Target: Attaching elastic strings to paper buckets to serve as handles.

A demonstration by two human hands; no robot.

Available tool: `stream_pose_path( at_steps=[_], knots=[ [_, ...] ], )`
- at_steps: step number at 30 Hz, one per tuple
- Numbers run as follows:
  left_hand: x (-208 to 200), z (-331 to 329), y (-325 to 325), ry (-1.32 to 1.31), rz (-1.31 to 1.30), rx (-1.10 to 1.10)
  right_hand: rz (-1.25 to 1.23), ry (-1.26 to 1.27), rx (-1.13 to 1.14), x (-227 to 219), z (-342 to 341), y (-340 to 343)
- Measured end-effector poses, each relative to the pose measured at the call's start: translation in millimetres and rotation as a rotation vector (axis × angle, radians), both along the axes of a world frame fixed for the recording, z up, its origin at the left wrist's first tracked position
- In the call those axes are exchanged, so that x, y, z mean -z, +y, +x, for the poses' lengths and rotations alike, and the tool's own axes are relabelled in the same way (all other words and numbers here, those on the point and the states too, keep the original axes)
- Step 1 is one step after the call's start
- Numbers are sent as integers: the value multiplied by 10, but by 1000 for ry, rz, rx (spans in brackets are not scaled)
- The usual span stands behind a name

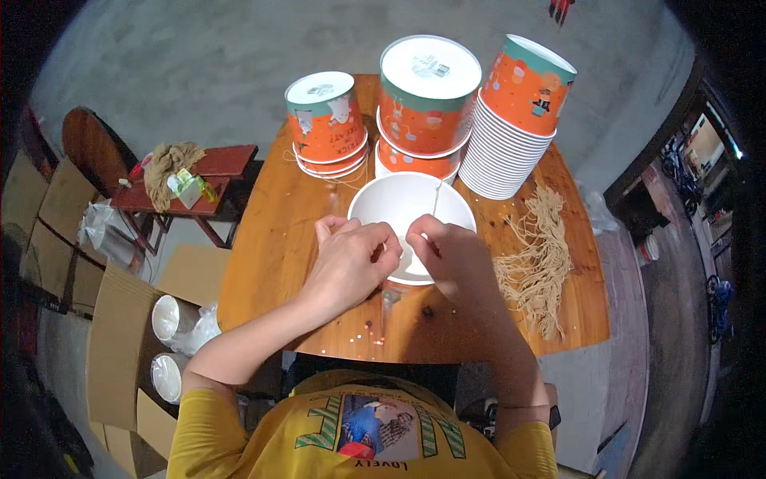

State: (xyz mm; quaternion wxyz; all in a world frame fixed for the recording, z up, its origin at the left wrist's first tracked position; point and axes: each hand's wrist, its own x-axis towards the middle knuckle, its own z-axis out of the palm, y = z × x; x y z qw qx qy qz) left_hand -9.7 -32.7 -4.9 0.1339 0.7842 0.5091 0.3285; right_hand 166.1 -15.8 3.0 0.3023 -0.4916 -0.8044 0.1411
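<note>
A white-lined paper bucket (pixel 379 203) rests on the wooden table in front of me, its round opening facing up toward me. My right hand (pixel 459 259) is at the bucket's right side, thumb and forefinger pinched on a thin beige string (pixel 437 195) that rises above the fingers. Over the bucket's near left part is my left hand (pixel 351 259), fingertips closed together; whatever they hold is too small to make out. The outside of this bucket is mostly hidden. To the right of my right hand lies a loose bundle of beige strings (pixel 546 259).
Upside-down orange and green paper buckets stand in a left stack (pixel 323 120), a middle stack (pixel 427 104) and a tall right stack (pixel 515 120). Several coloured specks dot the table (pixel 263 263) near its front edge. Cardboard (pixel 120 343) and a red bench (pixel 219 164) are at left.
</note>
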Motion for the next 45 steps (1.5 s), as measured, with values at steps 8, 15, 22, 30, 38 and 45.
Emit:
stream_pose_path(
  at_steps=[8, 15, 22, 30, 38, 45],
  knots=[
    [0, -6, -93, -42, 26, 103, 226, -112, 193, 151, 44, 206],
    [52, -131, -97, 31, 123, 282, 237, -87, 211, 160, 1, 214],
    [7, -341, -24, -9, 254, 371, 498, 57, 6, -49, 378, 169],
    [-552, -972, 179, -127, -34, 391, -408, 294, -254, 82, 107, -26],
    [-628, -2045, 199, -903, 324, -259, -686, 1040, -544, -2, -1055, 1075],
    [99, -1900, 57, -1020, -121, -164, -730, 1511, -259, 429, -1501, 1903]
  ],
)
